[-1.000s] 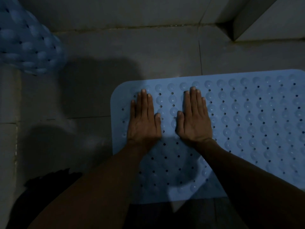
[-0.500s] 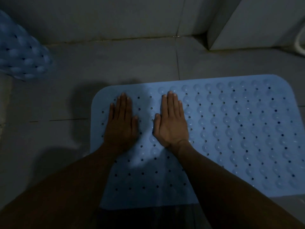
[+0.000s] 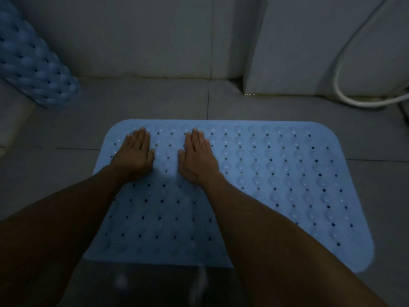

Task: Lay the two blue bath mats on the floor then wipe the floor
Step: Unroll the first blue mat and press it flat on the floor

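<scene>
A light blue bath mat [image 3: 276,185] with bumps and small holes lies flat on the grey tiled floor [image 3: 155,103]. My left hand [image 3: 135,155] presses flat on the mat's far left part, fingers straight and together. My right hand [image 3: 195,156] lies flat beside it, a palm's width to the right, fingers straight too. A second blue bath mat [image 3: 31,65], bumpy and curved, stands against the wall at the far left, off the floor at one end.
A tiled wall [image 3: 143,36] runs along the back. A white fixture [image 3: 309,45] stands at the back right, with a white hose [image 3: 345,94] looping down beside it. Bare floor tiles surround the mat on the left and far side.
The view has tilted up and shifted, so the mat now sits more central and its right end shows. Both hands have slid toward the mat's far edge, still flat.
</scene>
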